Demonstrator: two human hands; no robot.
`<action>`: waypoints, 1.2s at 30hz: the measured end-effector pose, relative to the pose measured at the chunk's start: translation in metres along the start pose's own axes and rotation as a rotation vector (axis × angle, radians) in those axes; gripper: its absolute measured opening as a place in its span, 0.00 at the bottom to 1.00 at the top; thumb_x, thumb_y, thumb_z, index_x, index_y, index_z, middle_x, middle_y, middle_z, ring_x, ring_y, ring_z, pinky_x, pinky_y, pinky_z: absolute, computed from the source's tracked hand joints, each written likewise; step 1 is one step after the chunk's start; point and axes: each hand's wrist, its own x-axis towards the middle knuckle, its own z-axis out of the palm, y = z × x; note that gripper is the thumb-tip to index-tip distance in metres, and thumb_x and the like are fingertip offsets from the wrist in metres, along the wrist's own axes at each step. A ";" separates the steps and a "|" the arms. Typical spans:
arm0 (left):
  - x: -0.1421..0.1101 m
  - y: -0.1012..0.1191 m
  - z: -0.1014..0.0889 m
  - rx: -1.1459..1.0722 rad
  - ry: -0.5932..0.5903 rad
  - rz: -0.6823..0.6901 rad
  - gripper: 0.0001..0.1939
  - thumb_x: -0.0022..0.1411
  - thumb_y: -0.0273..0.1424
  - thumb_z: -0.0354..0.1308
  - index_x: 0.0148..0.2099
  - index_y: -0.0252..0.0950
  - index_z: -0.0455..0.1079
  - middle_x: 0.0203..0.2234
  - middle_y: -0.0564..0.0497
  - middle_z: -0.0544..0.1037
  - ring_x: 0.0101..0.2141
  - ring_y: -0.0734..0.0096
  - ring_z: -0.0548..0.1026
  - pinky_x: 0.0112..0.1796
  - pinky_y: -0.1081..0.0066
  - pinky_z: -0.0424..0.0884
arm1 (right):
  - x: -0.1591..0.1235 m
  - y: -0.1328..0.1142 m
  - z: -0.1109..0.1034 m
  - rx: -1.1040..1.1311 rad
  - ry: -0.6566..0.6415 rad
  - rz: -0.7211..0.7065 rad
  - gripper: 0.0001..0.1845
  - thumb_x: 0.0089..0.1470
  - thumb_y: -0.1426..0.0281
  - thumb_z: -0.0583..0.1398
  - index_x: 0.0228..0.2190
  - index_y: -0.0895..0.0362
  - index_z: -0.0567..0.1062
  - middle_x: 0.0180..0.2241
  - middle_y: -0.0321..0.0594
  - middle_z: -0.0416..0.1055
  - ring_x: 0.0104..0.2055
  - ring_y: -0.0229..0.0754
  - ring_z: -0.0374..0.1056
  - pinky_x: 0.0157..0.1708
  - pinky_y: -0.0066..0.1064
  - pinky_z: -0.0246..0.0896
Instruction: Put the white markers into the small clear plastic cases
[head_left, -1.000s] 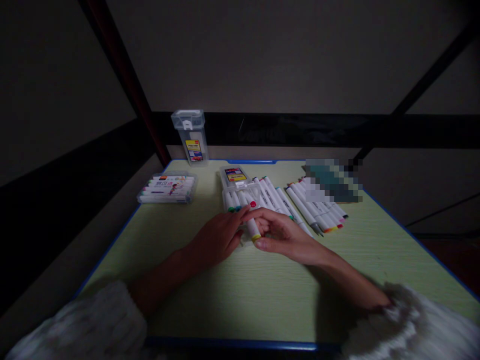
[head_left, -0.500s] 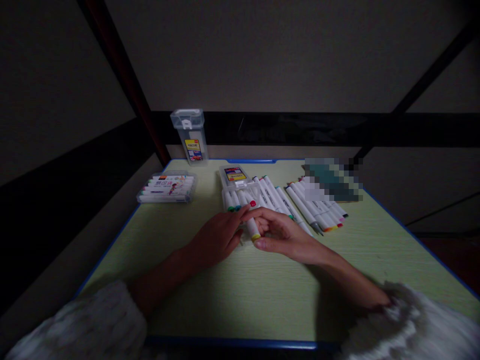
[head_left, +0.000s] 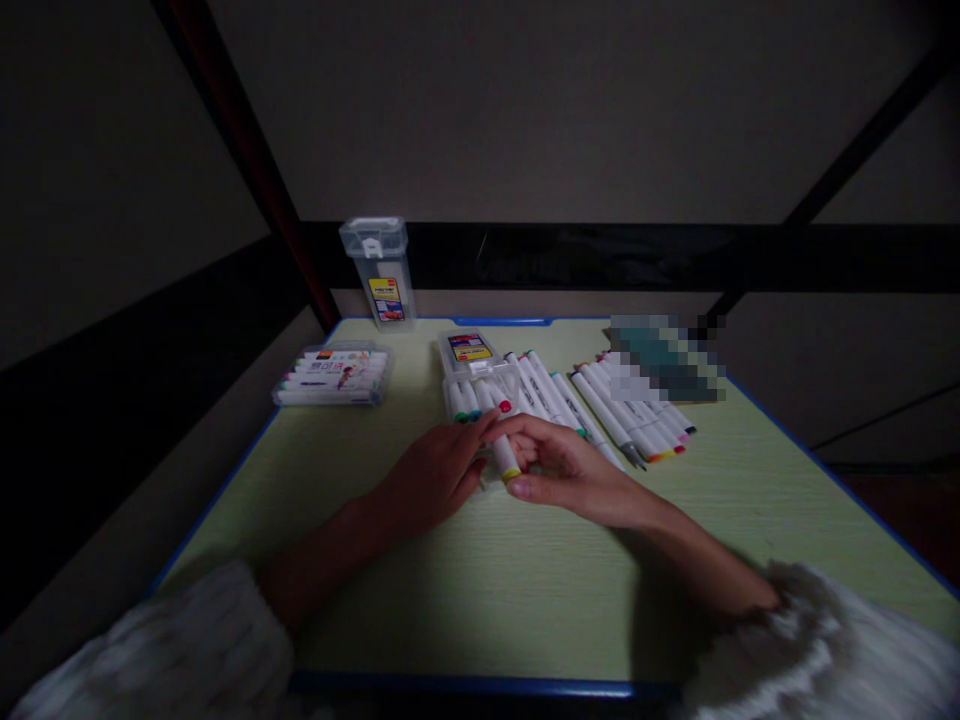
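Note:
My right hand [head_left: 574, 470] pinches a white marker [head_left: 505, 457] with a yellow end, thumb near that end and fingers along its far side. The marker slants over a clear plastic marker case [head_left: 491, 375], whose lid is open toward the back. My left hand [head_left: 431, 475] is closed round the near left part of this case, its fingertips close to the held marker. Inside the case lie several white markers [head_left: 466, 400], among them one with a red end [head_left: 505, 407]. My hands hide much of the case's near part.
Loose white markers [head_left: 544, 385] lie right of the case, with another group [head_left: 630, 410] farther right beside a pixelated teal item [head_left: 660, 360]. A filled flat marker box [head_left: 334, 375] lies at left. An upright clear case [head_left: 382, 275] stands at the table's [head_left: 465, 600] back edge.

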 end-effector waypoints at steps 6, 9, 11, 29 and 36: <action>0.000 -0.001 0.000 0.001 0.003 0.002 0.29 0.60 0.25 0.47 0.63 0.34 0.44 0.51 0.40 0.69 0.45 0.60 0.71 0.45 0.60 0.69 | 0.000 -0.001 0.000 -0.031 0.002 0.011 0.15 0.50 0.74 0.61 0.40 0.58 0.66 0.27 0.30 0.61 0.27 0.29 0.58 0.27 0.24 0.58; 0.000 -0.001 0.001 -0.002 0.004 0.009 0.29 0.60 0.25 0.46 0.63 0.34 0.43 0.50 0.40 0.69 0.45 0.60 0.71 0.45 0.59 0.69 | 0.000 -0.001 0.000 -0.041 0.002 0.001 0.15 0.50 0.73 0.61 0.40 0.58 0.66 0.27 0.31 0.62 0.27 0.30 0.59 0.27 0.25 0.58; 0.000 -0.001 0.001 -0.001 0.008 0.009 0.29 0.60 0.25 0.46 0.62 0.33 0.44 0.50 0.39 0.69 0.45 0.60 0.71 0.45 0.59 0.69 | 0.000 -0.001 0.000 -0.043 0.006 -0.001 0.15 0.50 0.72 0.61 0.40 0.58 0.66 0.27 0.31 0.61 0.27 0.30 0.59 0.27 0.25 0.58; 0.000 0.000 0.001 0.062 0.043 0.046 0.32 0.62 0.25 0.44 0.65 0.33 0.35 0.49 0.39 0.71 0.42 0.62 0.72 0.42 0.62 0.70 | -0.002 0.001 0.001 -0.224 0.114 -0.036 0.12 0.52 0.66 0.60 0.39 0.58 0.72 0.23 0.30 0.59 0.24 0.32 0.54 0.23 0.26 0.51; -0.002 -0.002 0.004 0.064 0.065 0.067 0.33 0.62 0.25 0.44 0.65 0.34 0.33 0.48 0.40 0.71 0.42 0.62 0.72 0.43 0.63 0.70 | -0.002 0.002 0.001 -0.262 0.170 -0.036 0.12 0.52 0.65 0.60 0.38 0.58 0.74 0.24 0.32 0.62 0.24 0.32 0.54 0.22 0.26 0.50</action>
